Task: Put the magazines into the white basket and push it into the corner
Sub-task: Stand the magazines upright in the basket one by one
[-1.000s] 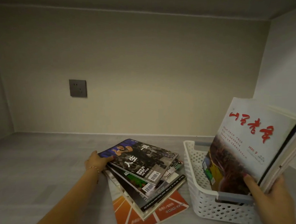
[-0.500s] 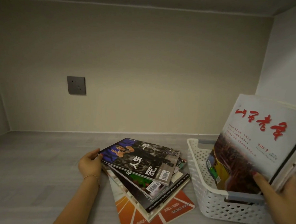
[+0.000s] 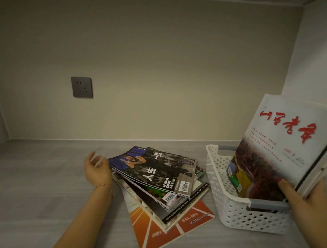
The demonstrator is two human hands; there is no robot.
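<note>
Your right hand has its grip closed round the lower edge of a bundle of magazines, thumb across the white cover with red lettering. The bundle stands tilted, lower end inside the white basket, top leaning out toward the right wall. The basket sits on the grey desk at right, near the corner but apart from the back wall.

Your left hand is just beside the left edge of the magazine stack. Its grip is loose, fingers spread and motion-blurred, holding nothing. Cannot tell if the palm touches the stack edge. A thin bracelet is on that wrist.

The stack lies flat on the desk left of the basket, fanned: dark cover with a figure on top, orange cover at the bottom sticking out toward you. A grey wall socket is on the back wall.

Against half a second ago: your left hand has let go of the top magazine's edge, and its fingers have opened. The right hand's hold on the bundle is unchanged, and the bundle is in the same place in the basket. The stack has hardly shifted.
</note>
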